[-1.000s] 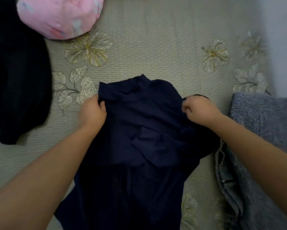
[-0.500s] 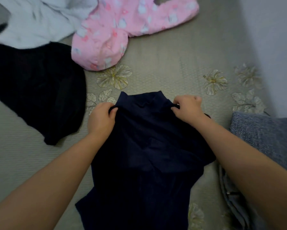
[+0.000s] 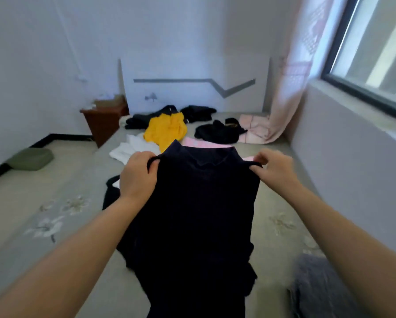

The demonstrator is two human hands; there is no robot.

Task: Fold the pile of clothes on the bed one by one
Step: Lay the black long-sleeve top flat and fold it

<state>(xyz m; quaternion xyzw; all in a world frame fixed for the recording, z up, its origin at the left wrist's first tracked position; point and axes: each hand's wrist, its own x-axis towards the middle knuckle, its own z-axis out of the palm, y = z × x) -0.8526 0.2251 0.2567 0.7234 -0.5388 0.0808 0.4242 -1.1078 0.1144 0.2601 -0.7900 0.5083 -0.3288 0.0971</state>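
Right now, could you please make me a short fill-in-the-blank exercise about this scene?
1. Both hands hold up a dark navy ____.
2. The left hand and right hand grip it at the ____.
3. Behind the top, on the bed, lies a bright ____ garment.

Missing words: top; shoulders; yellow

The navy top is soft matt cloth with a faint ribbed knit. The bed wears a matt woven cover with embroidered flowers. The yellow garment is smooth cloth. Beside the bed's far left corner, the nightstand looks like reddish-brown wood.
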